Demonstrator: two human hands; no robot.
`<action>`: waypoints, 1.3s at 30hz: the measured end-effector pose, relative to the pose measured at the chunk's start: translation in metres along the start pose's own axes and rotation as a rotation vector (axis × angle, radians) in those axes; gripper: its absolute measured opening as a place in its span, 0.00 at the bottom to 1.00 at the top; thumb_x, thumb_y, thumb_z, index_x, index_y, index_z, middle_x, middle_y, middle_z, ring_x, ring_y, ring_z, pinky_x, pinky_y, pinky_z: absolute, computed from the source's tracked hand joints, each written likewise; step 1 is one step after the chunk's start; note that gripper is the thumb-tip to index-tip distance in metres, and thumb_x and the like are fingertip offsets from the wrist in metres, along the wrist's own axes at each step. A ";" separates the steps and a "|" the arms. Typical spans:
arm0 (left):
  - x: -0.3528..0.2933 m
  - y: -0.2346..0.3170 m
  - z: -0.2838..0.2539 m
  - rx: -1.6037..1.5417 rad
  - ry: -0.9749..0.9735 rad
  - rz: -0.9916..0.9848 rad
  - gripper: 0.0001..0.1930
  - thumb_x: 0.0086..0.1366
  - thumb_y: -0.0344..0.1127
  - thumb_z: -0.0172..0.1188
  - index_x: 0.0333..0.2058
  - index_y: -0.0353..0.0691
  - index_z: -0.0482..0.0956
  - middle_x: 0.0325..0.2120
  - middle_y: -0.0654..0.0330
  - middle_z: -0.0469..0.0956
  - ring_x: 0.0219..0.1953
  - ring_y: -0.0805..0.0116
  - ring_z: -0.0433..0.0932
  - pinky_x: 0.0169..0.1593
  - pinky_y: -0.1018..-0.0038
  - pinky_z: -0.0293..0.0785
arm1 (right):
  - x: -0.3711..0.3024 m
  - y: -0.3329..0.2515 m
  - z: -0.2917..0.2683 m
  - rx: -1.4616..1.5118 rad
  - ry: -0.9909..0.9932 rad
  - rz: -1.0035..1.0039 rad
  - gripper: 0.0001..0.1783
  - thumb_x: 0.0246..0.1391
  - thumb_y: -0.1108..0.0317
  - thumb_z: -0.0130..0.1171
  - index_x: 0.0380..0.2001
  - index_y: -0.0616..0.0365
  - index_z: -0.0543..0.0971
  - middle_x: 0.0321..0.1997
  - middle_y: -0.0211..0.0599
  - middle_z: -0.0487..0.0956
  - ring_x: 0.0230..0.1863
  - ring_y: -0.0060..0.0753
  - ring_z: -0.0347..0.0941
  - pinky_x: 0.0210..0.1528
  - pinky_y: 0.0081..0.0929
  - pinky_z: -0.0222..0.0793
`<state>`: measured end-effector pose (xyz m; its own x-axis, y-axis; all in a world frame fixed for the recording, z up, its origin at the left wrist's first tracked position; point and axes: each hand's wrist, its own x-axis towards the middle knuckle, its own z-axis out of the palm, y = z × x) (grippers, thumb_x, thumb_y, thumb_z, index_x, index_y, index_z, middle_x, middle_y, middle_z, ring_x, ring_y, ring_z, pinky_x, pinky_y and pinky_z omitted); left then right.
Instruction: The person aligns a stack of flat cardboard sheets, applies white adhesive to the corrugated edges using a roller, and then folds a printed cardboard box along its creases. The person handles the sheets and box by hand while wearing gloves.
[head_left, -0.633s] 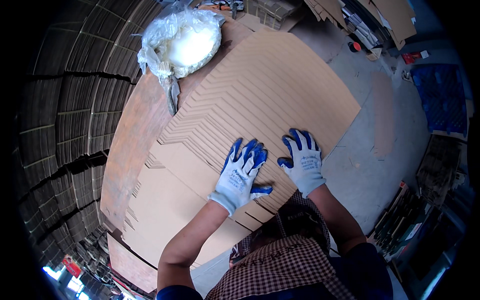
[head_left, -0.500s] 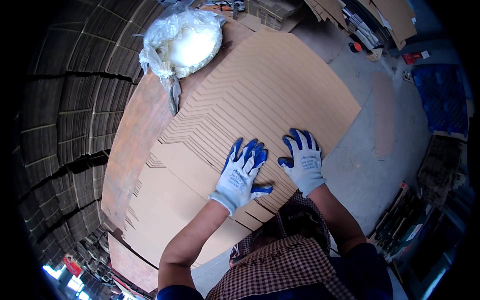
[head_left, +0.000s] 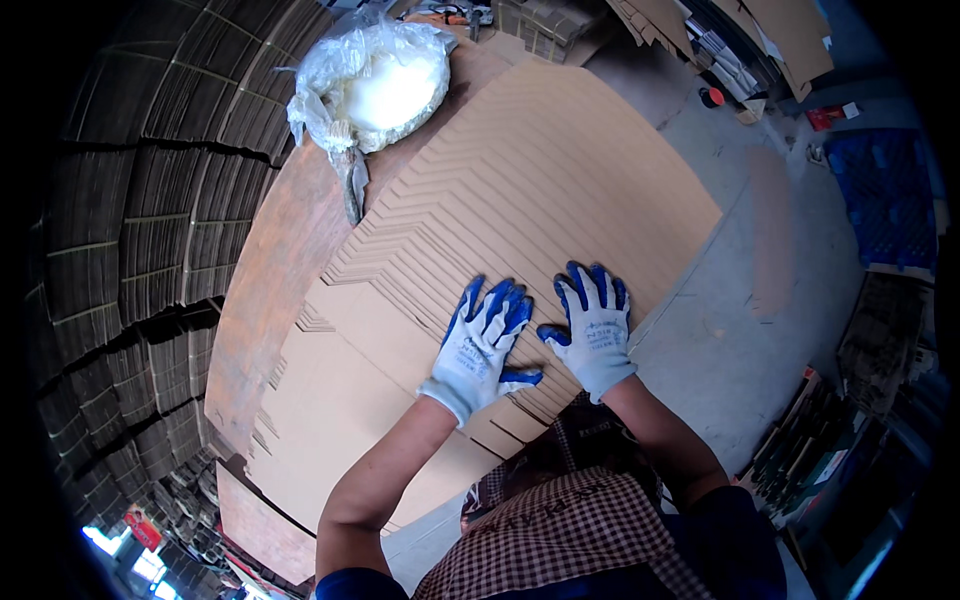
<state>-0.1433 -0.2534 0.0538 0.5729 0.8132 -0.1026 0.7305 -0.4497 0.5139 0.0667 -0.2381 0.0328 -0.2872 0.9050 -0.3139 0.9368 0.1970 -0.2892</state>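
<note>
Both my hands wear white gloves with blue palms and fingers. My left hand (head_left: 480, 345) lies flat, fingers spread, on a fanned stack of brown cardboard sheets (head_left: 520, 190). My right hand (head_left: 592, 330) rests flat beside it on the same sheets, near the stack's right edge. Neither hand grips anything. The sheets overlap in steps and cover a brown worktable (head_left: 270, 290).
A clear plastic bag with a white roll (head_left: 385, 85) sits at the table's far end. Tall stacks of flat cardboard (head_left: 130, 250) stand on the left. Grey concrete floor (head_left: 740, 300), a blue pallet (head_left: 885, 190) and leaning boards are on the right.
</note>
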 end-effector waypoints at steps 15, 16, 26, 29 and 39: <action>-0.009 0.002 -0.002 -0.002 -0.031 -0.015 0.54 0.51 0.69 0.65 0.68 0.38 0.61 0.70 0.53 0.58 0.73 0.51 0.55 0.76 0.46 0.39 | 0.001 0.000 -0.004 -0.011 -0.046 0.023 0.42 0.50 0.42 0.67 0.66 0.45 0.69 0.75 0.35 0.57 0.75 0.53 0.47 0.74 0.63 0.40; -0.010 0.001 0.000 -0.002 -0.025 -0.012 0.54 0.51 0.69 0.65 0.68 0.38 0.60 0.70 0.53 0.58 0.73 0.51 0.55 0.76 0.46 0.39 | 0.000 0.000 -0.004 -0.010 -0.045 0.024 0.42 0.50 0.42 0.67 0.66 0.45 0.68 0.75 0.35 0.57 0.75 0.53 0.47 0.74 0.63 0.40; -0.012 0.006 -0.011 0.002 -0.036 -0.020 0.54 0.51 0.70 0.63 0.67 0.36 0.62 0.69 0.52 0.59 0.72 0.51 0.55 0.76 0.47 0.40 | 0.000 0.002 -0.007 0.040 0.027 0.006 0.36 0.51 0.47 0.66 0.62 0.45 0.71 0.73 0.33 0.61 0.74 0.50 0.52 0.73 0.60 0.45; 0.001 0.009 -0.011 -0.009 -0.021 -0.016 0.53 0.51 0.69 0.63 0.67 0.36 0.63 0.68 0.51 0.61 0.72 0.50 0.57 0.76 0.47 0.41 | 0.001 0.006 -0.011 0.078 0.068 -0.020 0.31 0.52 0.53 0.65 0.60 0.45 0.74 0.71 0.31 0.64 0.72 0.48 0.55 0.72 0.57 0.49; 0.006 0.003 0.004 -0.021 0.025 0.010 0.53 0.50 0.68 0.65 0.66 0.36 0.64 0.68 0.51 0.61 0.72 0.51 0.55 0.76 0.47 0.40 | 0.000 0.007 -0.002 0.033 0.158 -0.037 0.27 0.52 0.57 0.64 0.57 0.44 0.76 0.69 0.29 0.67 0.70 0.46 0.58 0.70 0.55 0.50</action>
<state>-0.1361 -0.2513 0.0518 0.5702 0.8179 -0.0765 0.7170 -0.4500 0.5324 0.0733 -0.2359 0.0324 -0.2837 0.9459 -0.1574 0.9183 0.2207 -0.3285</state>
